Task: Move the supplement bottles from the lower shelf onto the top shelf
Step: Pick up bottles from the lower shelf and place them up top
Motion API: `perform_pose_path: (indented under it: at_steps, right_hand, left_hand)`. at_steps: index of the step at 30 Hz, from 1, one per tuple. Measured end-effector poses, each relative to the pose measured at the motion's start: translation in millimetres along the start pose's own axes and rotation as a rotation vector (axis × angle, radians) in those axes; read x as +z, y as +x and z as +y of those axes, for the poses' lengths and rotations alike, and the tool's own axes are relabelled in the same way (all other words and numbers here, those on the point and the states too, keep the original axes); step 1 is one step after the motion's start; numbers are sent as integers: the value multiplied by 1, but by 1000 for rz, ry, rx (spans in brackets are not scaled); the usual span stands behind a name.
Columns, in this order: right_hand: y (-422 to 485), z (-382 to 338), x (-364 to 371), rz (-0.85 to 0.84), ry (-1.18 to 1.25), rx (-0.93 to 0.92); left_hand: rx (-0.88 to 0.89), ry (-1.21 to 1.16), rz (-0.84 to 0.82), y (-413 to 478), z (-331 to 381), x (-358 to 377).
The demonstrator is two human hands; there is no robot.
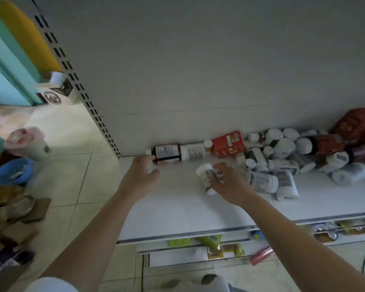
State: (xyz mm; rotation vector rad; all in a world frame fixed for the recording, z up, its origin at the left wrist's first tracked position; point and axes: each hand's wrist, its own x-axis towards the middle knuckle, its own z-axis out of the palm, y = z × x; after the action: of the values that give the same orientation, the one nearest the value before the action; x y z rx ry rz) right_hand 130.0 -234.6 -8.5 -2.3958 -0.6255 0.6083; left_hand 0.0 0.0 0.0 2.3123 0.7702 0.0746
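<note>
**A:** Two hands are out over the white shelf board [177, 216]. Which do we watch?

**B:** Our right hand [227, 183]. Its fingers wrap the white plastic bottle with the printed label [205, 179] at centre frame, with the bottle's long axis pointing away from us.

**A:** And our left hand [140, 172]?

**B:** Its fingers are bent beside the dark brown bottle with the white label [167, 152]. That bottle lies on its side along the pale grey back panel [198, 70], left of centre. We cannot tell whether the hand grips anything.

**A:** And the rest?

**B:** The heap of white bottles [293, 161] lies at the right of the frame, and we judge it nearer our right hand.
</note>
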Motion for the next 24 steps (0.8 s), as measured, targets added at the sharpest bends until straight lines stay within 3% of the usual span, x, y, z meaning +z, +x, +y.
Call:
perform_pose_path:
  at_steps: [7,14,19,24]
  right_hand:
    - [32,-4,29,-31,-9,115]
    - [32,4,45,64,-36,134]
    - [21,6,37,55,566,290]
    - [-3,-5,25,93,1092,362]
  left_hand:
    - [-192,-75,48,49,-2,23]
    - [-371,-474,113,85,-22,39]
    - [-369,-632,104,82,-26,39]
    - [-262,-587,285,54,-9,35]
